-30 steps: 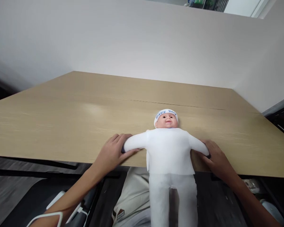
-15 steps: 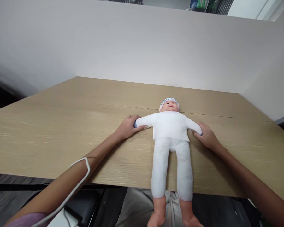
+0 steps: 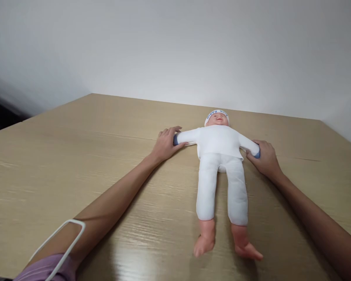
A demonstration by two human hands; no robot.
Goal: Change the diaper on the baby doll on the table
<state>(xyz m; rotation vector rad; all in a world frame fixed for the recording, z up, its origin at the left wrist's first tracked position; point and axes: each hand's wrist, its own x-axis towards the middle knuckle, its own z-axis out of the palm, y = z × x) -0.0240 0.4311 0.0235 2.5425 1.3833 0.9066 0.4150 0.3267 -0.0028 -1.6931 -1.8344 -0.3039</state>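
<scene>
A baby doll (image 3: 220, 140) lies on its back on the wooden table (image 3: 61, 156), its head towards the wall and its bare feet towards me. White top and trousers cover it, and a white cap with blue lettering (image 3: 217, 113) sits on its head. Its arms are spread sideways, with blue cuffs at the sleeve ends. My left hand (image 3: 167, 142) is round the sleeve end at the left, thumb below and fingers above. At the other sleeve end, my right hand (image 3: 262, 156) is closed round the blue cuff. The doll's hands are hidden.
A pale wall (image 3: 175, 50) rises behind the table's far edge. A thin seam runs across the tabletop. Along my left forearm loops a white cable (image 3: 76, 221), near a purple sleeve (image 3: 48, 269). Something dark shows at the far left.
My view has shifted forward, and the table's near edge has left it. The doll and both hands appear higher and further right. The doll's feet now show over the tabletop.
</scene>
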